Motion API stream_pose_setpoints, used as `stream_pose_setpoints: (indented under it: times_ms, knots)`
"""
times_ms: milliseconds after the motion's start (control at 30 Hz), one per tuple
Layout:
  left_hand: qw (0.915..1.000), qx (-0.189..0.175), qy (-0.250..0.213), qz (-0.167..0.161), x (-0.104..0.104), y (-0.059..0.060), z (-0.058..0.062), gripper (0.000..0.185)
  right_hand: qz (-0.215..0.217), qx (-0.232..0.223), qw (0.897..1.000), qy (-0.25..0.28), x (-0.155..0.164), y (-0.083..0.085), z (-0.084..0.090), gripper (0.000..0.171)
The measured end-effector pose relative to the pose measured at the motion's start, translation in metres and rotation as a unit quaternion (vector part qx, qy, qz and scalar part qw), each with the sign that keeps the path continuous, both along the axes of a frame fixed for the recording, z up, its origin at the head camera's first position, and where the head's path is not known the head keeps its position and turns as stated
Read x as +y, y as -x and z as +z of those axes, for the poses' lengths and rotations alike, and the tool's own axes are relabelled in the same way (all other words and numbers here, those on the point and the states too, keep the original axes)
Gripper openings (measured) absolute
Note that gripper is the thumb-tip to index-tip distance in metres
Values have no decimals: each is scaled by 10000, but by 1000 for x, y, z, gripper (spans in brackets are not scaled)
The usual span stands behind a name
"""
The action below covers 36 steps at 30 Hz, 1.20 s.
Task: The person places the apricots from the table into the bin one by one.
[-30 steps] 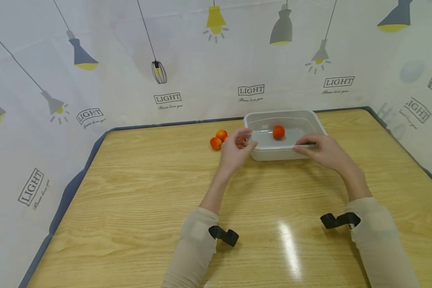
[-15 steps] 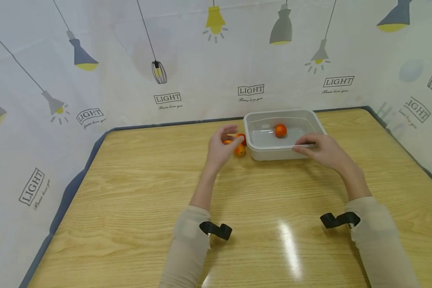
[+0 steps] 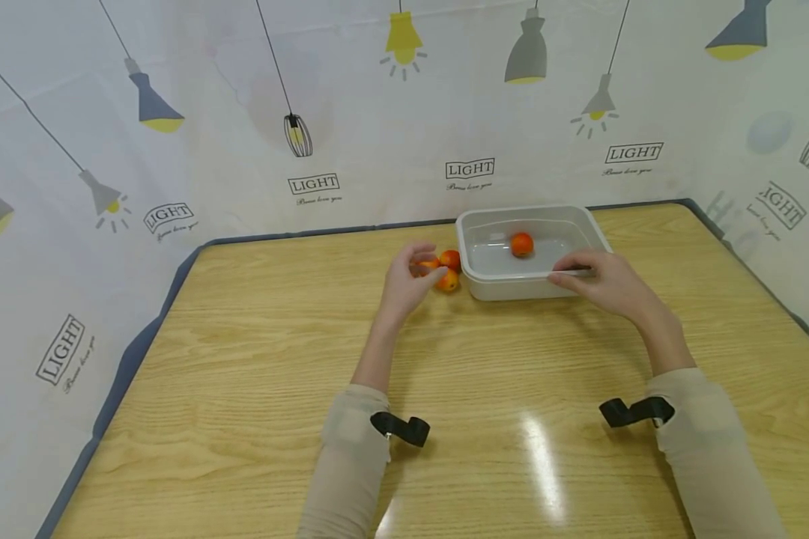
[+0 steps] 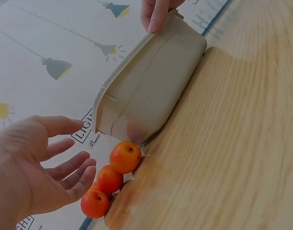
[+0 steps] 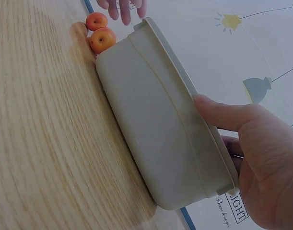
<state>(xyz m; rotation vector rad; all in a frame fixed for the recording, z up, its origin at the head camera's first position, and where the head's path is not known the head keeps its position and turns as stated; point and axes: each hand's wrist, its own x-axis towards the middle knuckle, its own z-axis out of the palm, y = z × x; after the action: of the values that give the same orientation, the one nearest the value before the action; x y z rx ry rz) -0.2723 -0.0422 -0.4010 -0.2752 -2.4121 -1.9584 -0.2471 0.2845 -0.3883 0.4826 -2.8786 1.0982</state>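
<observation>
A light grey plastic bin stands at the back of the wooden table, with one small red-orange fruit lying in it. My right hand pinches the bin's front rim near its right corner, thumb outside and fingers inside, as the right wrist view shows. Left of the bin, several similar fruits lie grouped on the table. Over this group is my left hand, its fingers apart and loosely bent, with nothing between them. In the left wrist view, the fruit at one end of the row lies close beside the bin's wall.
The wooden table reaches up to a white cloth backdrop printed with lamps, right behind the bin. Black straps stick out from both sleeves at the wrists.
My left hand has moved left, away from the bin's left rim, uncovering fruits beside the bin. The fruit inside the bin has shifted slightly. My right hand and the bin stay in place.
</observation>
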Motion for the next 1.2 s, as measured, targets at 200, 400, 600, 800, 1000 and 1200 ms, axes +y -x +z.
stream_pose_setpoints:
  times_ms: [200, 400, 600, 800, 1000, 1200]
  knots:
    - [9996, -163, 228, 25, -1, 1, -6, 45, 10, -23, 10000, 6, 0, -1, 1, 34]
    - [9978, -303, 578, -96, 0, 3, -13, 44, 17, 8, 10000, 18, -1, -1, 1, 33]
    - [9964, -253, 755, -291, 3, 1, -17, 43, 9, 10, 10000, 20, -1, -2, 1, 34]
    - [9961, -245, 695, -486, 10, 1, -22, 43, -20, -16, 10000, 14, -1, -2, 1, 35]
    - [9944, -269, 810, -628, 16, 1, -27, 49, -50, -28, 10000, -3, -1, -1, 0, 36]
    - [9903, -208, 1137, -768, 18, 0, -29, 50, -48, -32, 10000, -12, -1, -1, 1, 36]
